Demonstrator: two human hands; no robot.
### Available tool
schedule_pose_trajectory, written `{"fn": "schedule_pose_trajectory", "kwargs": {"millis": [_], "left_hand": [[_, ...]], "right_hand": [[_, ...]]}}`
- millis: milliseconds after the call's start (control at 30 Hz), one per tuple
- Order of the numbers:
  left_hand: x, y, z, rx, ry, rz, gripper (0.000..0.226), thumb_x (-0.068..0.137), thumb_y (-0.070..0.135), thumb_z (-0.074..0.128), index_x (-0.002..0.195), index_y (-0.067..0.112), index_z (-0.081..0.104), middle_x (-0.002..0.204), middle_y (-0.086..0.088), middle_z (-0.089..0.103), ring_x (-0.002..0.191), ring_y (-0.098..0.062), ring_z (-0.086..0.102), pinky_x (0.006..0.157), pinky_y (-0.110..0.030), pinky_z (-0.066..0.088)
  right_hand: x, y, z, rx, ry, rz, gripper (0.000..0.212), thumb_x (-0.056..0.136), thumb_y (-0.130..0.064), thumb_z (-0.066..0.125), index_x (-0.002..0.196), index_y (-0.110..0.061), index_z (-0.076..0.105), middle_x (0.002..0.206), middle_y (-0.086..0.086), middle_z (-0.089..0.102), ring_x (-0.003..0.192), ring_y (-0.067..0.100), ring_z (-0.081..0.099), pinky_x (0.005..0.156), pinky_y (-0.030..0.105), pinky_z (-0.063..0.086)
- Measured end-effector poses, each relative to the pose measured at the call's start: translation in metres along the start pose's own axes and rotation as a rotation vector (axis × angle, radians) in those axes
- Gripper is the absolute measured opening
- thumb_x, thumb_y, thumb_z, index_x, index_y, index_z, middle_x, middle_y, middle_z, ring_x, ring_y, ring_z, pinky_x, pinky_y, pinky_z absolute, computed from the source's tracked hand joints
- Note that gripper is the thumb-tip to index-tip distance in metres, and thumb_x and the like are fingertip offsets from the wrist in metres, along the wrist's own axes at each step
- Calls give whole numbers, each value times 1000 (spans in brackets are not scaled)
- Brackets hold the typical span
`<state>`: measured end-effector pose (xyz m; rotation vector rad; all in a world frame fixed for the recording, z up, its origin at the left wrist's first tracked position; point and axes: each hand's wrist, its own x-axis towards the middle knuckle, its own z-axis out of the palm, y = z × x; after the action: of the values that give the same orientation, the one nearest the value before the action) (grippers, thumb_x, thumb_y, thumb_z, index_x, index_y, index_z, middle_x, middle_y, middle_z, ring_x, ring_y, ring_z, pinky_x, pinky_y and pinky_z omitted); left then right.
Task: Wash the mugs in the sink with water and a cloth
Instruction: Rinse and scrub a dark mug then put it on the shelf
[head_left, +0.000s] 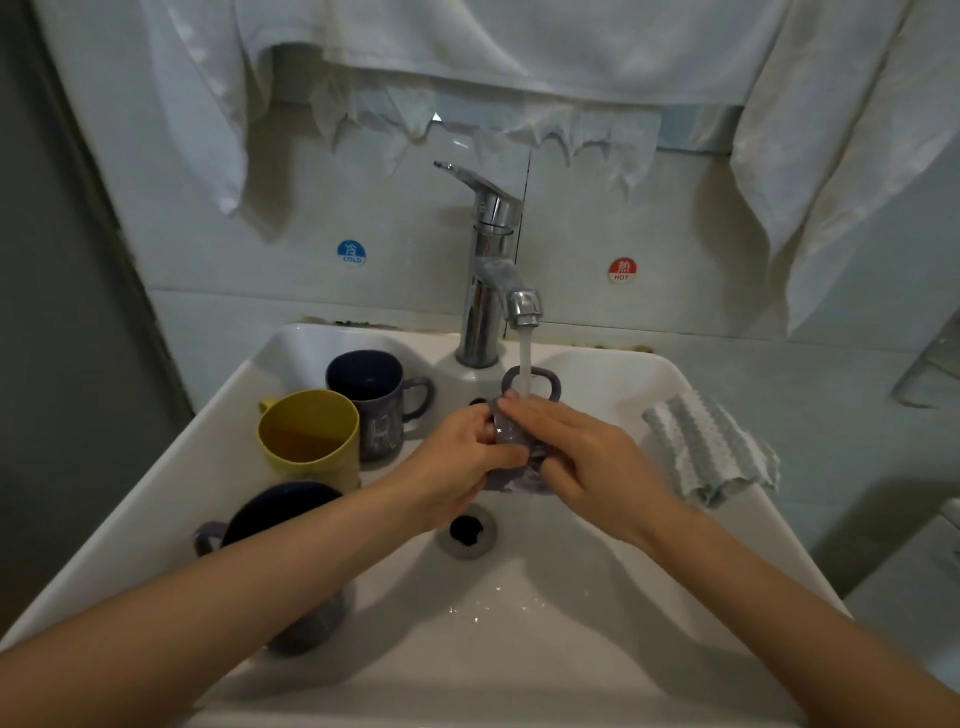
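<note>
Both hands hold a grey-purple mug (511, 475) under the running stream from the chrome tap (491, 270), its handle (545, 376) pointing up toward the tap. My left hand (460, 460) grips the mug's left side with the thumb across it. My right hand (587, 457) wraps its right side, fingers curled over the top. A striped grey-white cloth (709, 449) lies on the sink's right rim, untouched. Three other mugs stand in the left of the sink (675, 587): a dark one (376, 402) at the back, a yellow one (311, 434), and a dark one (280, 512) partly hidden by my left forearm.
The drain (467, 530) sits open in the basin's middle, just below the hands. White towels (519, 57) hang on the wall above the tap. Cold and hot stickers flank the tap. A grey door frame (78, 260) runs along the left.
</note>
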<state>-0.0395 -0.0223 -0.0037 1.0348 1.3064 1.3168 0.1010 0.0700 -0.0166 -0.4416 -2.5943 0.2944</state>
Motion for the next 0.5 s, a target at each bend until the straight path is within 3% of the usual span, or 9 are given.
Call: {"fn": "schedule_pose_trajectory", "kwargs": {"millis": [100, 233, 400, 500], "left_hand": [[1, -3, -1, 13, -4, 8, 36, 85, -10, 54, 119, 3, 53, 106, -15, 67, 99, -26, 66, 89, -38, 54], [1, -3, -2, 10, -5, 18, 36, 86, -11, 51, 118, 3, 54, 107, -15, 66, 97, -25, 67, 80, -31, 57], [3, -5, 0, 35, 10, 7, 36, 83, -12, 54, 115, 4, 55, 103, -15, 68, 96, -25, 67, 85, -33, 55], [4, -5, -2, 24, 22, 0, 37, 82, -14, 53, 115, 3, 56, 102, -16, 68, 96, -26, 67, 86, -34, 55]], "right_hand": [[-2, -3, -2, -11, -20, -38, 61, 79, -24, 34, 140, -30, 41, 144, -14, 38, 128, 11, 45, 102, 23, 40], [-2, -3, -2, -83, -75, -124, 53, 82, -24, 36, 132, -28, 53, 145, -3, 43, 124, 18, 51, 96, 22, 40], [2, -5, 0, -114, -71, -27, 59, 83, -14, 50, 139, -29, 43, 146, -6, 42, 122, 19, 52, 93, 28, 46], [3, -6, -1, -107, -80, -13, 61, 80, -11, 53, 138, -28, 45, 144, -6, 44, 122, 18, 53, 94, 17, 36]]}}
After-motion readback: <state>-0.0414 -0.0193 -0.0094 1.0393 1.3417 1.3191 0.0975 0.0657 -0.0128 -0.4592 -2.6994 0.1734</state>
